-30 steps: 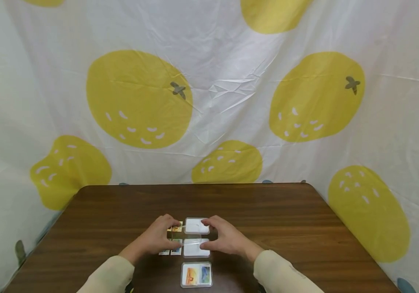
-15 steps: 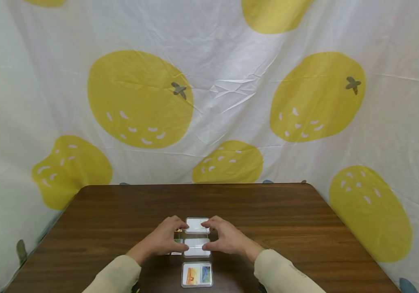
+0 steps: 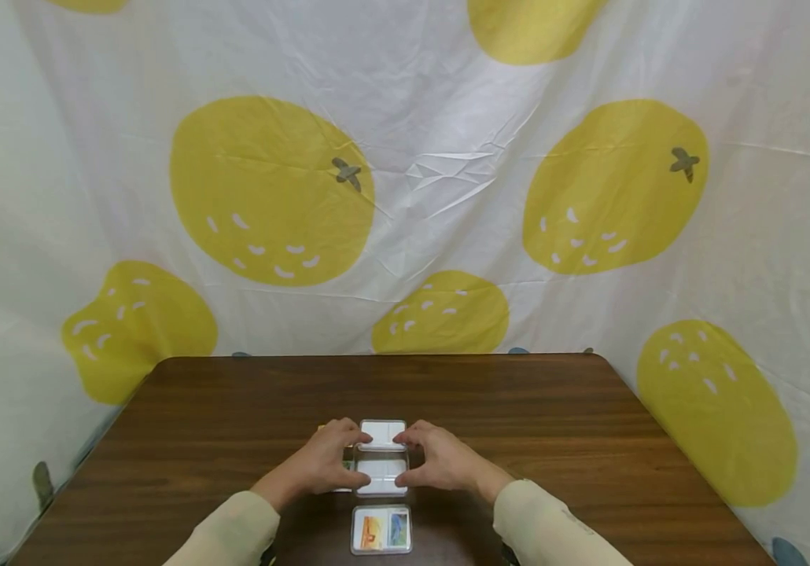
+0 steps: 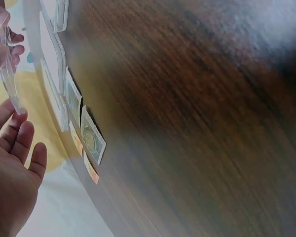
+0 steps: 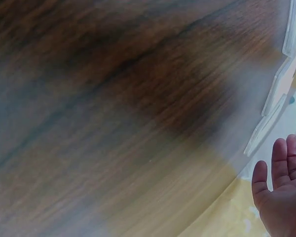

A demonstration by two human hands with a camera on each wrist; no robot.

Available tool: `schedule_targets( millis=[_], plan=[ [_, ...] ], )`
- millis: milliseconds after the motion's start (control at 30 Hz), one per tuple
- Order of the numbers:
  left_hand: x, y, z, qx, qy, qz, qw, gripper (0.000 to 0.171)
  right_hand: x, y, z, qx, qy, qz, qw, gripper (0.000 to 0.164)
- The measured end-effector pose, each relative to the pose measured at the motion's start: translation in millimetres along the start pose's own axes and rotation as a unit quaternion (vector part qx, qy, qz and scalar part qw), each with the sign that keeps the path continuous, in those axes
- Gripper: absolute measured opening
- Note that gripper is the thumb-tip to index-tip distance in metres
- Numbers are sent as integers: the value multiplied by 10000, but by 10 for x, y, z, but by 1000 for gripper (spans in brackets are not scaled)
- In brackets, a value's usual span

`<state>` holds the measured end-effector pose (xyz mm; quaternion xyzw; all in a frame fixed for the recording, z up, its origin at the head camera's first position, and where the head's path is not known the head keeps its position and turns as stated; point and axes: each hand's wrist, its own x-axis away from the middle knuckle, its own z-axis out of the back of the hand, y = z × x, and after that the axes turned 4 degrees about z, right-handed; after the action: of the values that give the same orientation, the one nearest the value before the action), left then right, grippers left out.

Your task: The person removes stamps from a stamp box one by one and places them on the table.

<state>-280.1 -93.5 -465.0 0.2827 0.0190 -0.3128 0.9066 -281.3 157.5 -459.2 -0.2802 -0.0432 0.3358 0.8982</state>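
Clear plastic cover (image 4: 9, 81), held raised between left hand (image 3: 327, 458) and right hand (image 3: 443, 460), thumbs and fingers parted at its opposite ends, flat cases (image 4: 50, 54) below the grip; likely light, stiff, slick and easily scratched, best taken by the edges.

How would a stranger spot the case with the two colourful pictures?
On the brown table, a column runs from the far white case to the middle white case. The clear-rimmed near case ends it, lowest in the head view. Of the three, only it shows an orange picture and a blue picture, side by side.
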Motion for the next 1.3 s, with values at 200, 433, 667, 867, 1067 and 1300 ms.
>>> schedule_targets(
  millis=[200, 433, 667, 867, 1067, 1300],
  plan=[
    [3, 19, -4, -195, -156, -20, 9997, 59, -3, 23, -19, 257, -17, -39, 9997, 60],
    [-11, -16, -54, -471, -125, -181, 9986, 57, -11, 51, -75, 480, -112, -106, 9987, 58],
    [-24, -54, -105, -574, -224, -201, 9979, 54, -3, 61, -117, 954, -175, -42, 9953, 58],
    [-20, -69, -152, -622, -345, -122, 9974, 53, -1, 95, -173, 1104, -225, -25, 9936, 58],
    [-19, -71, -173, -621, -383, -48, 9973, 53, -13, 119, -195, 1172, -250, -32, 9928, 60],
    [-4, -43, -159, -537, -481, 133, 9973, 55, -13, 106, -196, 1294, -369, -26, 9909, 61]
  ],
)
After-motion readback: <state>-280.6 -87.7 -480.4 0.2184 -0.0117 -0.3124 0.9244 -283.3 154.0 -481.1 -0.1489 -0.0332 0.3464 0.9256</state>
